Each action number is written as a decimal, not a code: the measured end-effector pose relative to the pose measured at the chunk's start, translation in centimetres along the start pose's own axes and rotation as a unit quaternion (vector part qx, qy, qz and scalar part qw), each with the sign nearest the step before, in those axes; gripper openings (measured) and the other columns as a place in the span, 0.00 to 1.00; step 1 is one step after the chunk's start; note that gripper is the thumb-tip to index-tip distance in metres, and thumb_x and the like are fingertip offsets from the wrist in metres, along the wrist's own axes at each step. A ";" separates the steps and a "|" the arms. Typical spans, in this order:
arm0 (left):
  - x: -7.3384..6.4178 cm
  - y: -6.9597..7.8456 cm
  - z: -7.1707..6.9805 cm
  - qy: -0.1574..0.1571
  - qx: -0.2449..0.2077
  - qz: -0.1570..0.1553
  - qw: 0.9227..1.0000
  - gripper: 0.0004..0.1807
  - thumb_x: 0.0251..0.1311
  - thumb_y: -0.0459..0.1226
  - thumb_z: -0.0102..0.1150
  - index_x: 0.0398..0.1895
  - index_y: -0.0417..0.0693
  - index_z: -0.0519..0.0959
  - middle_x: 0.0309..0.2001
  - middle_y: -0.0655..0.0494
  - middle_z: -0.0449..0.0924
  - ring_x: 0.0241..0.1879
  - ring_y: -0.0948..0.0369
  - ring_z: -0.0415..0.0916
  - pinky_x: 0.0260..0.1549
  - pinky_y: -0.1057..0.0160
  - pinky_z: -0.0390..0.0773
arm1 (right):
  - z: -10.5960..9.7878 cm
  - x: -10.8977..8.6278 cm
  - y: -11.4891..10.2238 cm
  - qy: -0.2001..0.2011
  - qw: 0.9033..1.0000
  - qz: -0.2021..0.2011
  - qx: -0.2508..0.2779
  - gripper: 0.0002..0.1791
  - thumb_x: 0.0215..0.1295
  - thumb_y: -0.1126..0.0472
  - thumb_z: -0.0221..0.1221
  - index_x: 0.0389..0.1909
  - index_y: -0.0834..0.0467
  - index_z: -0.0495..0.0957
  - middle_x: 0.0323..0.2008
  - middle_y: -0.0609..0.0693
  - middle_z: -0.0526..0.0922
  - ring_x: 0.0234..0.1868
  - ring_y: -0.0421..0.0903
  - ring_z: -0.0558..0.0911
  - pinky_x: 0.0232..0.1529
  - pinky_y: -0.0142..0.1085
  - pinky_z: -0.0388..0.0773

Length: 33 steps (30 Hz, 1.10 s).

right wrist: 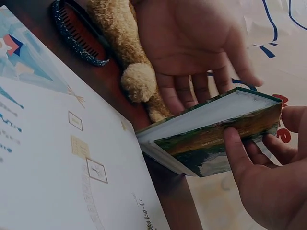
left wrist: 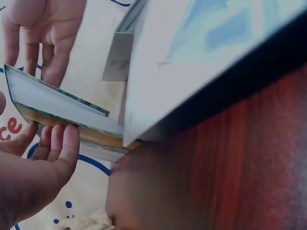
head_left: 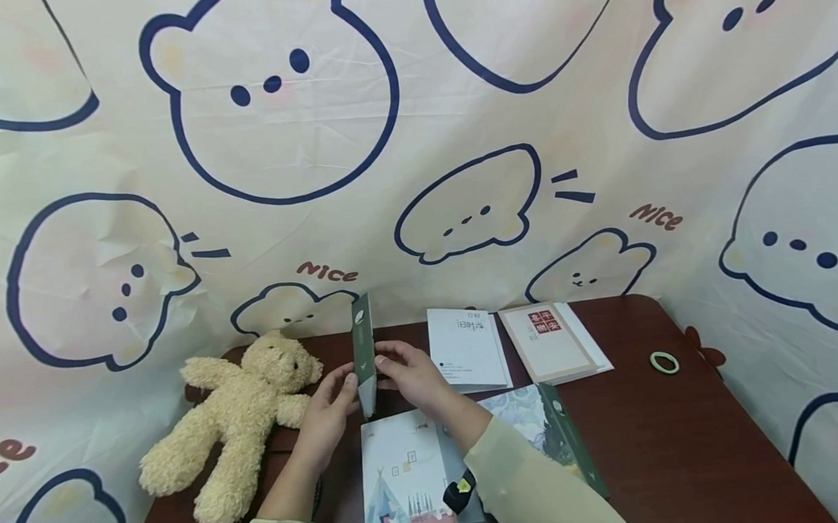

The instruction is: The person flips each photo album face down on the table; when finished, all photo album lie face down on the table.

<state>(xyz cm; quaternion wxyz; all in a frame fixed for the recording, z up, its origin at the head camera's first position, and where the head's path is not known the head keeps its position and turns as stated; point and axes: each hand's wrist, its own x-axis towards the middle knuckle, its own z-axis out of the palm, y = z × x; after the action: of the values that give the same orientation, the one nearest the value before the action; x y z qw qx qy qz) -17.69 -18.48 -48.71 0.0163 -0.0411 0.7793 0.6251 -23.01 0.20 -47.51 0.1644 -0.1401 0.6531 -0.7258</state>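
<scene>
A hardcover book with a dark green spine stands upright at the back of the table, its spine facing me. My left hand holds it from the left, fingers bent against the cover. From the other side my right hand grips it, with the fingers partly hidden behind the cover in the head view. In the right wrist view the painted cover shows under the right fingertips. A pale book with a tent picture lies flat just in front, close to the held book's lower end.
A plush teddy bear lies at the left. Behind lie a white book and a beige book. Another green-spined book is partly under my right sleeve. A pale green ring sits rightward; a dark comb lies beside the bear.
</scene>
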 end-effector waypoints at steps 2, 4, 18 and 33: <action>0.1 -0.3 0.1 -0.010 0.000 -0.003 1.000 0.36 0.77 0.58 0.49 0.77 0.47 0.65 0.72 0.40 0.68 0.69 0.42 0.70 0.63 0.41 0.75 | -0.2 0.0 -0.1 0.002 1.000 -0.005 0.001 0.23 0.80 0.53 0.56 0.70 0.57 0.73 0.59 0.52 0.80 0.58 0.49 0.83 0.56 0.43 0.83; 0.2 -0.6 0.2 -0.018 0.001 -0.009 1.000 0.36 0.77 0.59 0.49 0.77 0.47 0.64 0.72 0.40 0.68 0.70 0.42 0.69 0.63 0.41 0.75 | -0.4 0.0 -0.2 0.006 1.000 -0.005 0.000 0.23 0.80 0.53 0.56 0.70 0.57 0.73 0.59 0.53 0.81 0.58 0.49 0.83 0.55 0.43 0.84; 0.7 -2.2 0.9 -0.027 0.080 -0.026 0.996 0.32 0.80 0.52 0.49 0.75 0.41 0.66 0.70 0.40 0.70 0.69 0.44 0.69 0.63 0.42 0.74 | -2.3 0.1 -0.1 0.025 1.000 0.009 -0.011 0.26 0.78 0.51 0.58 0.71 0.56 0.72 0.61 0.55 0.80 0.56 0.51 0.84 0.55 0.48 0.84; 0.5 -2.7 0.3 -0.034 0.120 -0.021 0.992 0.33 0.78 0.54 0.52 0.75 0.43 0.68 0.71 0.38 0.69 0.70 0.41 0.67 0.64 0.36 0.69 | -3.0 -0.3 0.4 0.036 0.999 0.014 -0.017 0.27 0.75 0.64 0.59 0.72 0.61 0.69 0.59 0.58 0.81 0.53 0.53 0.86 0.48 0.44 0.86</action>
<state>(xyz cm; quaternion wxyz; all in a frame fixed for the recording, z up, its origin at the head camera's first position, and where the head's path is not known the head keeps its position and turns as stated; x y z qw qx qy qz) -17.93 -18.83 -51.41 0.0602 -0.0339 0.8467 0.5276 -23.97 3.00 -48.22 0.1487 -0.1075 0.6730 -0.7165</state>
